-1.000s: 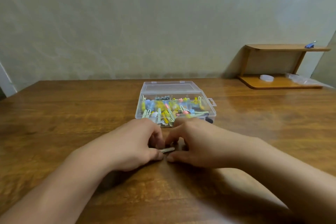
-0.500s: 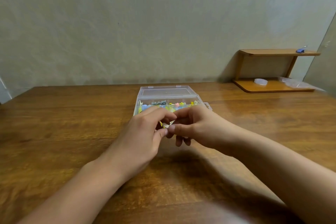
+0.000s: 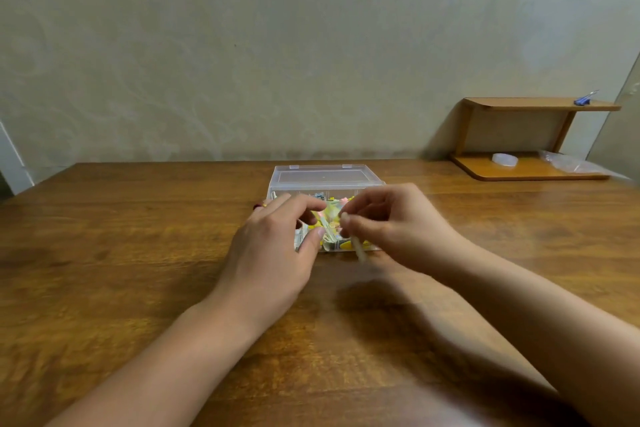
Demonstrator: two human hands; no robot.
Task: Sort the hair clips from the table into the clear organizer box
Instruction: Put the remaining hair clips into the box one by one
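My left hand (image 3: 273, 246) hangs over the near left part of the clear organizer box (image 3: 322, 177), fingers loosely curled and holding nothing that I can see; whether the fingertips touch the box I cannot tell. The box is see-through plastic, its lid laid open and flat toward the wall, and it is packed with small hair clips (image 3: 330, 218) in yellow, pink, pale green and blue, jumbled so that I cannot make out the compartments. The box's long side runs left to right across the worktop (image 3: 121, 253).

My right hand (image 3: 391, 225) is over the near right part of the box, thumb and forefinger pinching one pale hair clip (image 3: 358, 248). It is slim, whitish and blurred. Its long axis runs from my fingertips down and slightly right, the free end pointing toward me past the box's near edge.

My hands cover most of the box's front. Far right, against the wall, stands a small wooden shelf (image 3: 540, 104) with a blue binder clip (image 3: 585, 99) on top and a clear round lid (image 3: 505, 159) and a plastic bag (image 3: 568, 163) on its lower board.
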